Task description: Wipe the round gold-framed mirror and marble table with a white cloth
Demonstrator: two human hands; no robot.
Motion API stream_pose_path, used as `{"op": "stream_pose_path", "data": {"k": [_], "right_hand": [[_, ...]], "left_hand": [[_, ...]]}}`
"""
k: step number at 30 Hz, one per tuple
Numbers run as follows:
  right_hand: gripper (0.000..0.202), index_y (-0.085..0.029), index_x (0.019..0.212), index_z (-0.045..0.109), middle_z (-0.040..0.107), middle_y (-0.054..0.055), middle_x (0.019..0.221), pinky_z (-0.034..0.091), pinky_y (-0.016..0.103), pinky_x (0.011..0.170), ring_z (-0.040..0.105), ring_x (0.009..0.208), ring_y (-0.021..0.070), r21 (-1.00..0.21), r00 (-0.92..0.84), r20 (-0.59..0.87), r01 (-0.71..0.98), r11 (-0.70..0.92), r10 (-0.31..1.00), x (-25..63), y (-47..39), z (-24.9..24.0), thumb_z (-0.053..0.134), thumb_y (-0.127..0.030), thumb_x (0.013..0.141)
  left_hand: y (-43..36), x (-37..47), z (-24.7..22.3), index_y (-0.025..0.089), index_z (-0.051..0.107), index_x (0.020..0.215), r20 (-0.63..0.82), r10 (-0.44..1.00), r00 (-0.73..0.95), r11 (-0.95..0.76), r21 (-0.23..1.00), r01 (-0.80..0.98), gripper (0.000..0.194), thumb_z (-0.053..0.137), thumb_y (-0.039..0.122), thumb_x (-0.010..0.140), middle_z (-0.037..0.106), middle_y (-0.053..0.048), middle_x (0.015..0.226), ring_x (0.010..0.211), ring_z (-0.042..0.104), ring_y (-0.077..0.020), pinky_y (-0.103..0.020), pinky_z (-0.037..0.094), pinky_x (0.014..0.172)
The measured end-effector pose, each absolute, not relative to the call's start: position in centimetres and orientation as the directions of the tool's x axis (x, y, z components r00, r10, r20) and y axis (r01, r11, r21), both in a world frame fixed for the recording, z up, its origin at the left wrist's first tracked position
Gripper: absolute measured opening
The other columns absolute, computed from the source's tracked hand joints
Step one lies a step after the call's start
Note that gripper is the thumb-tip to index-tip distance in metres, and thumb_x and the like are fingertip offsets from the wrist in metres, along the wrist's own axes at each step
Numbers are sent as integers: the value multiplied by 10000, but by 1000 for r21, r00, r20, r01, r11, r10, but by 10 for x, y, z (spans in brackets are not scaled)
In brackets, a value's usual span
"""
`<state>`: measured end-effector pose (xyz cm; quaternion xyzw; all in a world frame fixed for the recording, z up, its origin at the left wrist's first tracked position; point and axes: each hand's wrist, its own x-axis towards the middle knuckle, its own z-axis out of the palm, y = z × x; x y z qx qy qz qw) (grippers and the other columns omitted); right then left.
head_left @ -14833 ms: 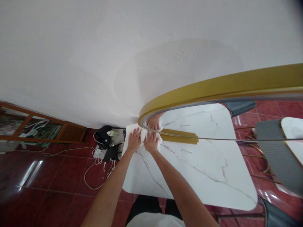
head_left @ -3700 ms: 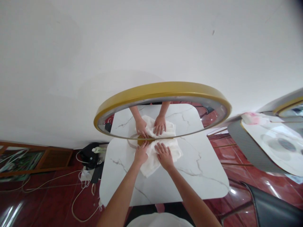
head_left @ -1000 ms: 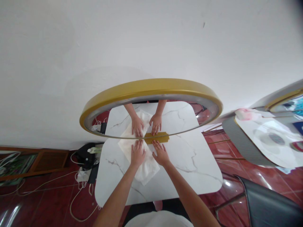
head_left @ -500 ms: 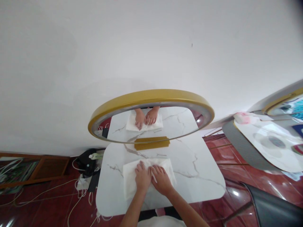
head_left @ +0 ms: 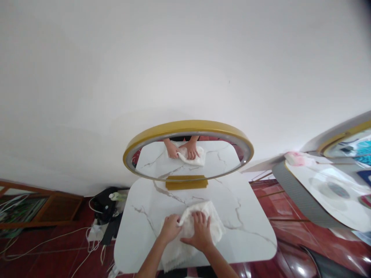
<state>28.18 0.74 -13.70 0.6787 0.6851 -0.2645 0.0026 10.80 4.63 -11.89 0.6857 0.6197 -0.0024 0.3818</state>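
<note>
A white cloth (head_left: 191,235) lies bunched on the white marble table (head_left: 249,235), near its front edge. My left hand (head_left: 171,227) grips the cloth's left part with curled fingers. My right hand (head_left: 201,231) presses flat on top of the cloth, fingers spread. Behind them a round mirror with a gold frame (head_left: 188,127) stands on a gold base (head_left: 187,184) at the back of the table against the white wall. The mirror reflects both hands and the cloth.
A second table with a mirror (head_left: 327,185) and a pink item (head_left: 294,158) stands at the right. At the left, on the red tiled floor (head_left: 43,255), lie white cables (head_left: 95,235), a black bag and a bottle (head_left: 116,196), beside a wooden frame (head_left: 43,208).
Both hands have drawn the cloth back from the mirror's base to the table's front. It was spread flat half a second ago; now it is bunched, the left hand gripping it.
</note>
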Motion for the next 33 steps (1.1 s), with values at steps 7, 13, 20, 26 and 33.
{"op": "stream_pose_path", "data": {"k": [7,13,20,26,33], "right_hand": [[557,-267,1154,578,625,82,1126,401,490,976,558,1092,317,-815,-104,-93,579,-16,990,287,13,-123,605,-554,677],[595,-255,1051,637,700,79,839,555,457,730,662,858,343,-950,178,47,311,-11,983,307,35,-74,603,-680,635],[430,-286,1151,581,686,62,969,562,387,730,647,946,299,-924,301,243,361,126,922,344,59,10,511,-551,819],[497,-221,1286,467,475,128,1336,429,515,961,478,1195,333,-541,163,813,567,621,559,356,83,128,564,-330,811],[688,-234,1419,305,321,85,1466,210,607,1075,244,1354,343,-132,-157,861,850,510,485,342,129,225,486,-163,759]], "left_hand": [[37,143,-82,190,570,919,-317,894,317,183,904,388,255,525,123,677,610,15,917,912,552,-162,-260,422,835],[67,138,9,239,585,1006,110,962,250,-237,793,562,211,453,191,849,586,-35,1118,1089,525,-182,-345,405,985],[121,110,181,271,437,1325,730,671,130,-480,294,827,436,453,217,893,415,-80,1378,1299,363,-243,-450,307,1081],[162,129,257,274,324,1408,752,632,186,-424,134,896,469,366,258,941,365,-43,1451,1352,287,-227,-474,208,1127],[176,137,247,256,361,1384,701,669,246,-465,137,874,439,291,209,953,472,-44,1381,1294,376,-179,-437,247,1107]]}}
